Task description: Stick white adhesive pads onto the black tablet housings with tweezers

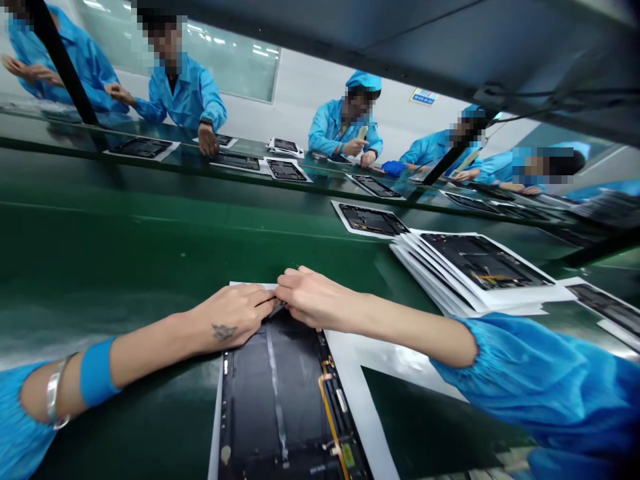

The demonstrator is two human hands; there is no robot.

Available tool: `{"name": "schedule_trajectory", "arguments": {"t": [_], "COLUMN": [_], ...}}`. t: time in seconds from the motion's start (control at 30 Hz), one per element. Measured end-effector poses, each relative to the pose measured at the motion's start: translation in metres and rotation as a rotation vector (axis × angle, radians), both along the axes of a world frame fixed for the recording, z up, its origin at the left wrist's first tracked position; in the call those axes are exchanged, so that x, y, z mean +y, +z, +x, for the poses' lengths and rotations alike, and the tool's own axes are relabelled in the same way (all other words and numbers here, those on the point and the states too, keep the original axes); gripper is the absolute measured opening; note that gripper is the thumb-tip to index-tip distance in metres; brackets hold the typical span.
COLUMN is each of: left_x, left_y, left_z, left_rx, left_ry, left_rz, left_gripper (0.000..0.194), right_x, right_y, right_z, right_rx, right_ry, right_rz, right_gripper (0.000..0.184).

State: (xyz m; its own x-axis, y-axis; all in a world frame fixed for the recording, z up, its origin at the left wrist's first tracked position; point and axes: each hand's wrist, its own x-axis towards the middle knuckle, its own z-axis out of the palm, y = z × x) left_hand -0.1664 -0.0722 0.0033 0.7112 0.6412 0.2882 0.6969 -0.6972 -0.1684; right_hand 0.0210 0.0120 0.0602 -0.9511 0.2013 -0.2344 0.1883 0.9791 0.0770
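**Dark panel (295, 393) touched at its far end by both hands**

A white sheet (380, 440) is laid under the dark panel at the near edge of the tabletop (150, 247). Toward the right edge, one stack (485, 263) of sheets is seen, topped by another panel; its layers cannot be counted surely. One single panel (370, 220) is set just beyond the stack's left corner, and one more (613, 307) lies to its right. Beyond the far edge, at least five people (185, 100) in blue are seen, with at least six panels (143, 148) between them.

The touched panel is marked by a pale strip (275, 380) down its middle and an orange ribbon (330, 417) along its right side. The fingers of the left hand (235, 317) are bent over the far end; those of the right hand (310, 297) are curled beside them. Whether anything is pinched cannot be told.
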Motion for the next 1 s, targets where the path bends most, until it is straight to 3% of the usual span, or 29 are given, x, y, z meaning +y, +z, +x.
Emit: {"name": "schedule_trajectory", "arguments": {"t": [0.2, 0.4, 0.57, 0.8, 1.0], "left_x": [-0.002, -0.002, -0.002, -0.003, -0.002], "left_y": [-0.004, -0.004, 0.0, -0.002, -0.002], "left_z": [0.0, 0.003, 0.005, 0.004, 0.004], "left_rx": [0.004, 0.023, 0.033, 0.031, 0.005], "left_ry": [0.057, 0.055, 0.061, 0.052, 0.039], "left_rz": [-0.034, -0.048, -0.083, -0.076, -0.083], "left_gripper": [0.036, 0.034, 0.035, 0.037, 0.032], "right_x": [0.016, 0.008, -0.005, 0.005, 0.006], "right_y": [-0.001, -0.028, -0.045, -0.037, -0.037], "right_z": [0.025, 0.056, 0.067, 0.083, 0.071], "right_rx": [-0.025, 0.362, 0.441, 0.466, 0.508], "right_ry": [-0.064, -0.17, -0.153, -0.252, -0.215], "right_rz": [-0.027, -0.184, -0.265, -0.33, -0.316], "right_gripper": [0.015, 0.021, 0.032, 0.027, 0.026]}}
